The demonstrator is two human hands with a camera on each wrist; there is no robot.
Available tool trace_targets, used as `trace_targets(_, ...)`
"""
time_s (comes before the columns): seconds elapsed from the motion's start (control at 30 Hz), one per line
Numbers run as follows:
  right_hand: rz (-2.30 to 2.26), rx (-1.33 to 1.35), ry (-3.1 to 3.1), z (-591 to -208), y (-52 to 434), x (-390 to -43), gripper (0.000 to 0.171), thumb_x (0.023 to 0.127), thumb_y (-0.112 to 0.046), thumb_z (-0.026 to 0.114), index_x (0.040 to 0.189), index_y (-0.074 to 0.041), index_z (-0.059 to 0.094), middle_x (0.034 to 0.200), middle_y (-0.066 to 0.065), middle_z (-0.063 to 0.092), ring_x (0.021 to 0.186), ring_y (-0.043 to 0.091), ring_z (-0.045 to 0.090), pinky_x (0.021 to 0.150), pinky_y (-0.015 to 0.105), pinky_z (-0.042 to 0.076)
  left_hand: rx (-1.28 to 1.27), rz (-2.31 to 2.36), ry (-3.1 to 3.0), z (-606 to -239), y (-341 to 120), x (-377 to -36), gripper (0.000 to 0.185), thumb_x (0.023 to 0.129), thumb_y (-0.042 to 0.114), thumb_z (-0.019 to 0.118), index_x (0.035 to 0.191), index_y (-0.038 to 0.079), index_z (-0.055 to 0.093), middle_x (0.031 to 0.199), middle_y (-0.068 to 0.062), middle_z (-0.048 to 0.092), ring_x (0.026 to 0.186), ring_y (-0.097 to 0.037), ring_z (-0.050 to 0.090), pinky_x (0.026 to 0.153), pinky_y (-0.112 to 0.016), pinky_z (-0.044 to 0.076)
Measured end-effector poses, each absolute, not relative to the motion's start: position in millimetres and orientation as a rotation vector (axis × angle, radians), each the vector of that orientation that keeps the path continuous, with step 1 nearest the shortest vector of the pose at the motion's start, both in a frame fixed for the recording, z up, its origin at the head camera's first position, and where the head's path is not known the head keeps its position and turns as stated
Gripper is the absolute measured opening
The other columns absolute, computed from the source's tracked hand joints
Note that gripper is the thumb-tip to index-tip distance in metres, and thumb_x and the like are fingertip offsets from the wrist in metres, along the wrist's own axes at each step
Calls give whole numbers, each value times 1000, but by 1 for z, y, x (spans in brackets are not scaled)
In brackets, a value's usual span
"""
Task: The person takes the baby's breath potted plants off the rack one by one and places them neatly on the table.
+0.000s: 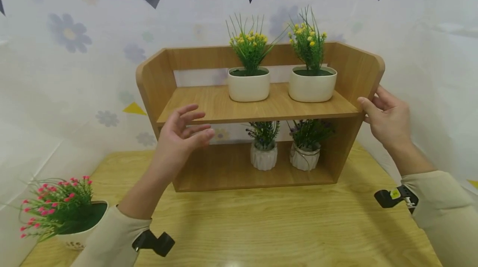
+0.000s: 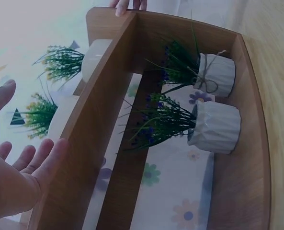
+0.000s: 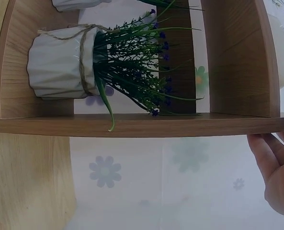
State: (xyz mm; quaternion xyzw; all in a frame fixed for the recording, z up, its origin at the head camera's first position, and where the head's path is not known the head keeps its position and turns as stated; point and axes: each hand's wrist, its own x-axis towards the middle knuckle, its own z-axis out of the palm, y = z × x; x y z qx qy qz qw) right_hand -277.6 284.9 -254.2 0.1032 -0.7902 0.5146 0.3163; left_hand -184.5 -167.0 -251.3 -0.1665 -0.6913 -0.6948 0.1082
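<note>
A two-tier wooden shelf (image 1: pixel 209 113) stands on the table. My right hand (image 1: pixel 390 115) grips its right side panel, thumb at the front edge and fingers along the outer face. By the upper board's left front, my left hand (image 1: pixel 183 134) is held up with its fingers spread and nothing in them. Two cream oval pots (image 1: pixel 249 88) (image 1: pixel 313 86) with yellow flowers sit on the upper board, centre to right. Below them, two white ribbed pots (image 1: pixel 264 157) (image 1: pixel 305 158) hold purple flowers; the right one has twine (image 3: pixel 86 57) tied around it.
A potted plant with pink flowers (image 1: pixel 56 204) stands at the table's left, partly behind my left sleeve (image 1: pixel 113 238). The yellow wood-grain table (image 1: pixel 261 221) extends in front of the shelf. Behind hangs a pale flower-patterned cloth (image 1: pixel 112 30) with dark triangles.
</note>
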Motion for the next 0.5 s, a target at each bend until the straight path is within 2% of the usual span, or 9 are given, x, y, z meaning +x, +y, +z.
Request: trace_targets(0.5, 1377, 268, -2030, -255, 284, -279, 51, 96, -6, 67, 145, -16, 56, 129, 15, 63, 92, -5, 65, 66, 15, 53, -373, -2031, -2007, -202, -129, -251, 66, 87, 20, 82, 142, 19, 46, 138, -8, 53, 111, -28, 64, 77, -45, 60)
